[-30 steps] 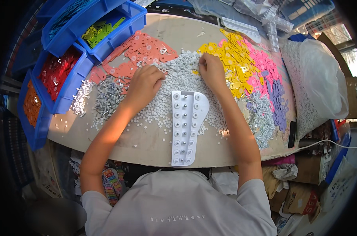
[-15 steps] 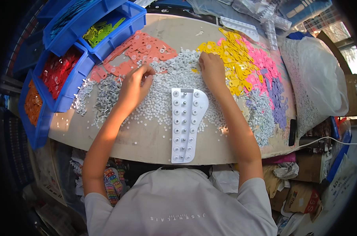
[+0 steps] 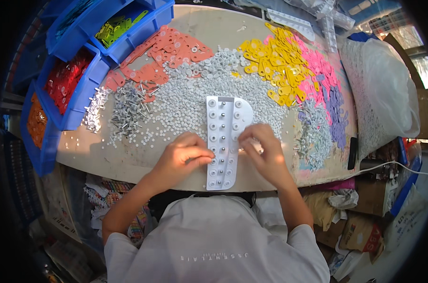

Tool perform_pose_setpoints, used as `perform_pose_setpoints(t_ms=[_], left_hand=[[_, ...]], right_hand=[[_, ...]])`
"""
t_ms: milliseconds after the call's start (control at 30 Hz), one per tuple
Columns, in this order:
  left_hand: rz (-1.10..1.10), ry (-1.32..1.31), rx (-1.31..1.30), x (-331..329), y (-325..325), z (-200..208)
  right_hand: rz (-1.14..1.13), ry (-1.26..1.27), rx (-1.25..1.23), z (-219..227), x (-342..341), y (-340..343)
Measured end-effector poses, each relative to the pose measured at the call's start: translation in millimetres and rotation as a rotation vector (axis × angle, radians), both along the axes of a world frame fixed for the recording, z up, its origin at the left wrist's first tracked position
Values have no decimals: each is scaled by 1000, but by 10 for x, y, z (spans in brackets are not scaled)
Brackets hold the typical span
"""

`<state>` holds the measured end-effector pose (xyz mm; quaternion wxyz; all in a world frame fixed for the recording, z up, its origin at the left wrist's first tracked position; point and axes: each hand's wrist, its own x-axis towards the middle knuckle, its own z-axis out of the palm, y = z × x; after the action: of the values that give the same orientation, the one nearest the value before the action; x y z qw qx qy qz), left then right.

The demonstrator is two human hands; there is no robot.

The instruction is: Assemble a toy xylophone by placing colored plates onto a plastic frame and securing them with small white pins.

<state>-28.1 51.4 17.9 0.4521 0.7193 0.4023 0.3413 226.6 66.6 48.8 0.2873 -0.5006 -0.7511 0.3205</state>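
A white board (image 3: pixel 229 113) with rows of round seats and a middle row of metal studs lies upright in front of me on the table. Thumb and fingers of my left hand (image 3: pixel 178 158) are pinched together at its left edge, by the lower seats. On the other side my right hand (image 3: pixel 266 153) has its fingertips bent together at the right-hand row of seats. Anything between the fingers of either hand is too small to make out. Around the board's upper part spread many small white round pieces (image 3: pixel 181 101).
Coral tags (image 3: pixel 176 45), yellow tags (image 3: pixel 280 61), pink pieces (image 3: pixel 315 59) and purple pieces (image 3: pixel 336 111) lie in piles. Metal pins (image 3: pixel 131 106) are heaped left, pale pins (image 3: pixel 315 139) right. Blue bins (image 3: pixel 107 66) stand at left, a plastic sack (image 3: pixel 379 89) at right.
Both hands have come back toward me from the far piles of small pieces to the two sides of the white board.
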Motion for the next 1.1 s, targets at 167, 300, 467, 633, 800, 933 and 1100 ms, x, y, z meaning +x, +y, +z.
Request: perform_pose_setpoints(t_ms=[167,300,467,633,800,933,1100], left_hand=[[-45,54,13,111,-154,-98],[-5,103,120,167,-171,-206],[50,147,110,223,-185,-193],[75,205,295,228,-166,-224],[13,212,506,128,-169,-303],[3,236,425,29,176,-121],[356,344,575,-124,1021,-126]], right_hand=[[-37,61,-181,-19,-26,-393],[-59,46,-196,-97,-63,-451],[-65,17,-157,-149,-115,-470],[-51,-98,39,-306,-123,-541],[-13,-225,399,-522,-103,-591],[24,-271,524,-542,-76,-567],[24,-248,504,-497,-101,-555]])
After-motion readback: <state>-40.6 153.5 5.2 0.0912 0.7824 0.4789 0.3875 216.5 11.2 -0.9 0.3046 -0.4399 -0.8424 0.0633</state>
